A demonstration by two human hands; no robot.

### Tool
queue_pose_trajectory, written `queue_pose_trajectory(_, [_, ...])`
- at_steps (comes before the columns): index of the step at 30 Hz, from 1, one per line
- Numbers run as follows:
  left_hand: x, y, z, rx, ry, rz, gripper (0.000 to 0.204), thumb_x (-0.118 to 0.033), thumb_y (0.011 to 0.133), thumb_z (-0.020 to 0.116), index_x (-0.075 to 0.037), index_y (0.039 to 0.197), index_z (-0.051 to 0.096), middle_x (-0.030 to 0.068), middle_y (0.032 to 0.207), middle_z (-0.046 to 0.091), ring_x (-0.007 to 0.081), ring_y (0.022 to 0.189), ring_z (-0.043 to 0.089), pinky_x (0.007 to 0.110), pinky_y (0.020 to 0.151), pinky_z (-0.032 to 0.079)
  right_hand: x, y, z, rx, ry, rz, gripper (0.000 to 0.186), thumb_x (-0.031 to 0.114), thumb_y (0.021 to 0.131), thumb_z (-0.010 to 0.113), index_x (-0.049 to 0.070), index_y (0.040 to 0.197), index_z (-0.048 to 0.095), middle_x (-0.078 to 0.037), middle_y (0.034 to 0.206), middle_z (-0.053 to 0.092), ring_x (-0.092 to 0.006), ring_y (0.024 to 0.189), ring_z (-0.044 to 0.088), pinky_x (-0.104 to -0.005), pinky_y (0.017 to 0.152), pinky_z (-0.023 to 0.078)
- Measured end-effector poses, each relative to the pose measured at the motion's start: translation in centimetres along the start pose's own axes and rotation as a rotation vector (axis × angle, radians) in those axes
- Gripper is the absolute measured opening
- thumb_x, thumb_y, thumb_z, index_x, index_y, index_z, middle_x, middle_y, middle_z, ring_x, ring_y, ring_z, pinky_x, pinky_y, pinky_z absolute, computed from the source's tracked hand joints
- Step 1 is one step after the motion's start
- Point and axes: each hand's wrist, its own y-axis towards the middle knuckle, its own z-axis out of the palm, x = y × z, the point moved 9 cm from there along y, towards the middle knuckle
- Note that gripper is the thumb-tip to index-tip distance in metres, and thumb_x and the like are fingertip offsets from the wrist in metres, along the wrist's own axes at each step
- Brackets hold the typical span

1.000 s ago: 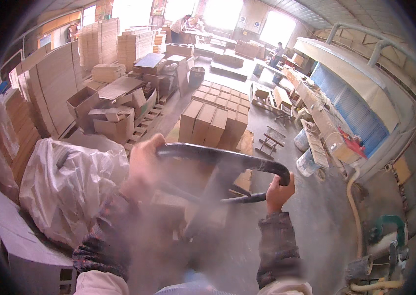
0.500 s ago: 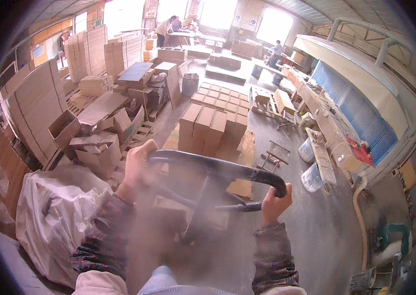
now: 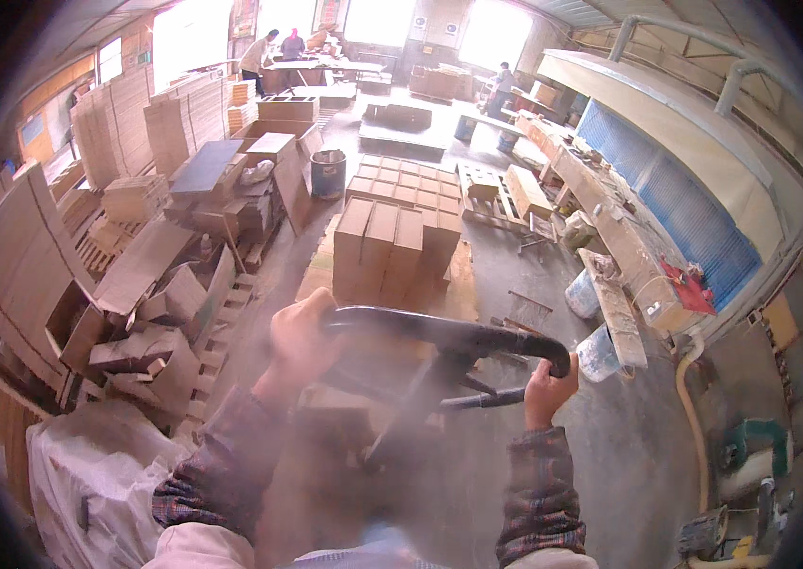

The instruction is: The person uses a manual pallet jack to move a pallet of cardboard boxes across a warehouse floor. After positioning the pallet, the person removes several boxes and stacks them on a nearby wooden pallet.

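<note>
A black tubular handle frame (image 3: 411, 319) spans the lower middle of the view. My left hand (image 3: 297, 337) is closed on its left end, slightly blurred. My right hand (image 3: 550, 384) grips the curved right end, fingers wrapped round it. Haze blurs what lies under the handle. Just beyond it, a block of brown cardboard boxes (image 3: 378, 248) sits on a flat sheet (image 3: 321, 261) on the floor.
Stacked cardboard (image 3: 112, 128), loose cartons and wooden pallets line the left, with a plastic-wrapped bundle (image 3: 93, 479) near me. A long bench (image 3: 619, 218), buckets (image 3: 599, 353) and a hose (image 3: 691, 427) run along the right. People (image 3: 254, 62) work at far tables; a dark drum (image 3: 327, 177) stands mid-left.
The surroundings have slid toward me: the wrapped bundle and left-hand cartons are lower in view, and the box block looks slightly nearer. Both hands remain on the handle.
</note>
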Motion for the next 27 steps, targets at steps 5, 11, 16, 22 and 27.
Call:
queue_pose_trajectory(5, [0.9,4.3,2.3,-0.114,0.017,0.041,0.019,0.000,0.070,0.068,-0.003,0.076,0.050,0.0126,0.059,0.048,0.0280,0.053,0.051,0.033,0.053,0.041,-1.9,5.4,8.0,0.009,-0.062,-0.023,0.016,0.009,0.082,0.063,0.005,0.077,0.049,-0.015,0.064,0.053,-0.0356,0.064,0.060,-0.0417,0.059,0.045])
queue_pose_trajectory(11, [6.8,10.5,5.0,-0.156,0.064,-0.082,0.019,-0.004,0.069,0.064,-0.004,0.072,0.046,0.0210,0.063,0.052,0.0441,0.062,0.053,0.042,0.054,0.044,-3.1,9.0,16.9,0.082,0.012,-0.066,0.020,0.010,0.081,0.066,0.004,0.076,0.047,-0.015,0.065,0.052,-0.0365,0.061,0.056,-0.0420,0.058,0.043])
queue_pose_trajectory(16, [14.2,19.5,8.3,-0.070,-0.079,-0.030,0.018,-0.004,0.069,0.065,-0.002,0.072,0.047,0.0095,0.058,0.038,0.0119,0.057,0.038,0.031,0.052,0.038,-2.5,8.3,19.5,0.089,0.084,0.069,0.021,0.009,0.080,0.067,0.003,0.078,0.048,-0.014,0.064,0.050,-0.0330,0.059,0.053,-0.0416,0.058,0.043])
queue_pose_trajectory(22, [19.5,29.2,16.8,0.118,-0.399,-0.108,0.026,0.003,0.077,0.068,-0.005,0.070,0.045,-0.0056,0.065,0.037,0.0032,0.066,0.036,0.024,0.054,0.032,-1.2,8.0,21.0,0.042,-0.032,0.073,0.018,0.009,0.084,0.065,0.004,0.080,0.048,-0.003,0.066,0.051,-0.0126,0.057,0.054,-0.0318,0.053,0.043])
queue_pose_trajectory(27, [18.9,32.8,21.1,0.183,-0.541,-0.103,0.028,-0.001,0.078,0.072,-0.005,0.069,0.045,-0.0042,0.063,0.038,0.0031,0.065,0.038,0.025,0.053,0.034,-4.7,11.1,23.0,-0.006,-0.023,0.207,0.018,0.004,0.081,0.066,0.003,0.080,0.048,-0.009,0.066,0.054,-0.0216,0.060,0.056,-0.0344,0.060,0.046])
